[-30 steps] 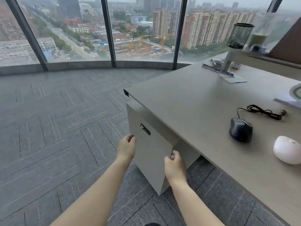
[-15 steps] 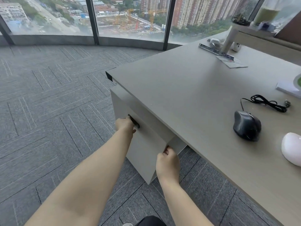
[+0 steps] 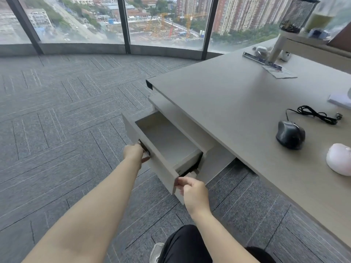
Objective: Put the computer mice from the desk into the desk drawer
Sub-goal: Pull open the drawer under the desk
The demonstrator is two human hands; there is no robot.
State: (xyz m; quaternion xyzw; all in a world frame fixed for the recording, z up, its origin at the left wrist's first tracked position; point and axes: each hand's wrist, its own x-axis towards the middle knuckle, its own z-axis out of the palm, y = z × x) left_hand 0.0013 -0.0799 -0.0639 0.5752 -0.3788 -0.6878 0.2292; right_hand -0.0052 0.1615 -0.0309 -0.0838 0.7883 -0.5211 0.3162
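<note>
At mid-frame the drawer (image 3: 167, 143) stands pulled out from under the desk (image 3: 228, 103), its inside bare. The left hand (image 3: 133, 153) is closed on the dark handle (image 3: 144, 148) on the drawer front. The right hand (image 3: 193, 190), low centre, pinches the front's near corner with curled fingers. At right on the desk lie a black mouse (image 3: 290, 134) with its coiled cable (image 3: 315, 114), and just beside it, at the frame's right edge, a white mouse (image 3: 340, 159).

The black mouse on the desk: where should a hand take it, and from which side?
Come from above and pinch the black mouse across its narrow sides, palm over the domed back. Its cable trails off the far end, so the near end and sides are free.
</note>
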